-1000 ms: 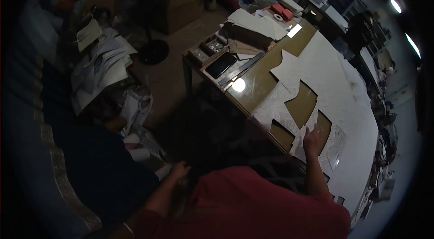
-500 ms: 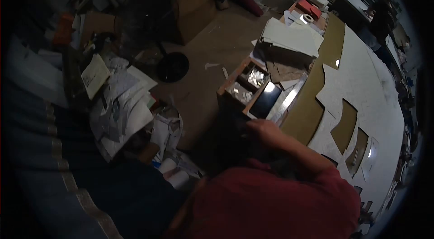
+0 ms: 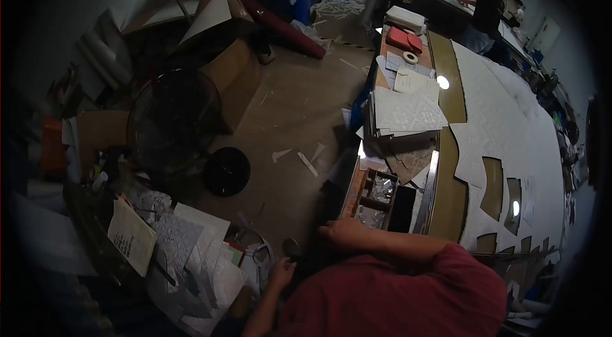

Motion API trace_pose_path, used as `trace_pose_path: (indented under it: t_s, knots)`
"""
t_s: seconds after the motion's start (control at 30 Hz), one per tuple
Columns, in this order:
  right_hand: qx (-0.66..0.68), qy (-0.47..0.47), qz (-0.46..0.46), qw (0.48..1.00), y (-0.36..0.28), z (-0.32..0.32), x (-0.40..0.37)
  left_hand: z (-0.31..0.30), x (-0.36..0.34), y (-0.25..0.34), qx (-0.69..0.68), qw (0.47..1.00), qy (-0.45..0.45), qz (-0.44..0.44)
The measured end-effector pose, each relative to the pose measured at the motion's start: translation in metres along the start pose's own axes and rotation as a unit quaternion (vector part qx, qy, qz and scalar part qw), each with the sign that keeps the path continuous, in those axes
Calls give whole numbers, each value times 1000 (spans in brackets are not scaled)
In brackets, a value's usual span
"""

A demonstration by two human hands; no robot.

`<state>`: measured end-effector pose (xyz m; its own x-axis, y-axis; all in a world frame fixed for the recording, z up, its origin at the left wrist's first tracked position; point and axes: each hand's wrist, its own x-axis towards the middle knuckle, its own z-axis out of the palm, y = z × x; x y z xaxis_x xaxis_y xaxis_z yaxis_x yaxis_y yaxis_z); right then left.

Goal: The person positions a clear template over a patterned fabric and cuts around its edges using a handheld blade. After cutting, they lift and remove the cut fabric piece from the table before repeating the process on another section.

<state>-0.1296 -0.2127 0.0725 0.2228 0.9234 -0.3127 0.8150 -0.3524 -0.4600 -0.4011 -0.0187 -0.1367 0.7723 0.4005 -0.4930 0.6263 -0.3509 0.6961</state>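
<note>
White sheet [image 3: 503, 123] at right, hands low

The sheet, pierced by openings, lies over the table [image 3: 449, 200]; brown floor [image 3: 287, 114] fills the middle. I count one tape roll [image 3: 410, 57], one red case [image 3: 404, 39], two co-workers [image 3: 489, 6] upper right. At lower centre, the right hand [image 3: 344, 233] curls beside the compartment tray [image 3: 376, 200]; the left hand [image 3: 282, 271], lower, is partly curled. I can't tell whether either grips anything.

One divided tray [image 3: 375, 202], one fan [image 3: 171, 117], one red pouch [image 3: 404, 39].
</note>
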Motion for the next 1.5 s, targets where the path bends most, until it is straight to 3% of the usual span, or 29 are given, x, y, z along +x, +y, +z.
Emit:
trace_pose_path:
  t_s: [0.17,0.37,0.5,0.63,0.77,0.83,1.03,1.23,1.27,1.3,1.33,1.37,1.4,1.5]
  knots:
    - [33,27,168,985,-28,-9,15,-41,64,-18,94,986,-130,53]
    - [54,114,229,965,-52,-3,0,-70,125,-24,210,934,-273,94]
    - [101,151,296,938,-65,24,-21,-69,134,23,271,903,-298,150]
    - [129,247,289,916,-81,33,-57,-21,144,18,246,884,-335,215]
    - [152,321,305,884,-89,60,-115,11,102,77,285,834,-426,204]
    - [181,371,312,856,-89,78,-156,39,82,99,310,806,-464,196]
    - [187,542,338,746,-70,190,-306,169,-7,164,375,780,-458,203]
    - [188,501,443,719,-83,253,-452,273,-125,280,370,741,-503,246]
    - [188,497,440,724,-84,257,-473,290,-136,296,363,720,-513,294]
    - [176,521,460,697,-84,259,-490,303,-146,311,356,698,-521,340]
    - [166,544,478,670,-86,262,-504,315,-158,328,354,705,-517,333]
    - [169,541,469,678,-86,263,-516,327,-170,347,338,684,-545,347]
    - [169,560,490,646,-83,262,-526,338,-178,359,319,666,-566,366]
    - [176,589,515,598,-59,257,-554,379,-189,369,230,626,-598,444]
